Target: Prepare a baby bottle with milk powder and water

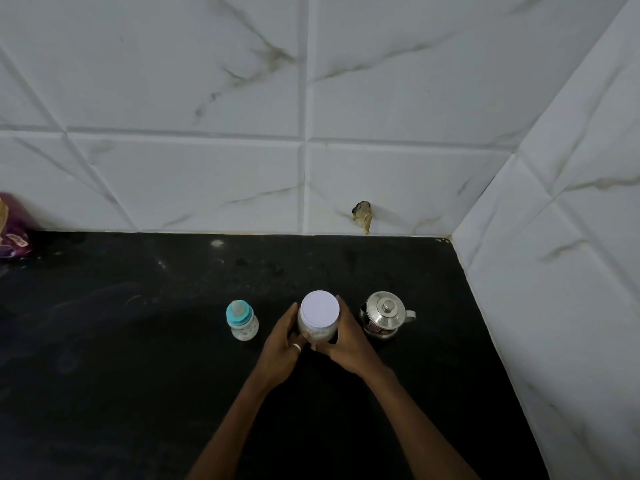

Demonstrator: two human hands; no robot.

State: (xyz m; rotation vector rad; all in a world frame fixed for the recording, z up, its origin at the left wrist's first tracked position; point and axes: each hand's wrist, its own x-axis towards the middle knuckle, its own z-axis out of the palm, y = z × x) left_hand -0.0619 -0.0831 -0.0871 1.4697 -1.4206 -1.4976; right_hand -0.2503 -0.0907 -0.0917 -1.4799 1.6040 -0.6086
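On the black worktop (138, 341), between the baby bottle (242, 322) to its left and the lidded steel pot (384, 315) to its right, stands the jar (319, 336) with its white lid (319, 311) on; the left hand (282, 344) and the right hand (349, 344) clasp it from either side, fingers (341, 308) curled round the clear wall, thumbs close together on the near face. The step in hand looks to be opening the jar, presumably the milk powder. To do it well, one hand should grip low on the body and press it to the worktop; the other should move up to the lid's rim and twist; the jar should be kept upright so nothing spills; the bottle and pot stand just beside, untouched, and are easily knocked; the bottle's teal cap is on and must come off before any scooping.
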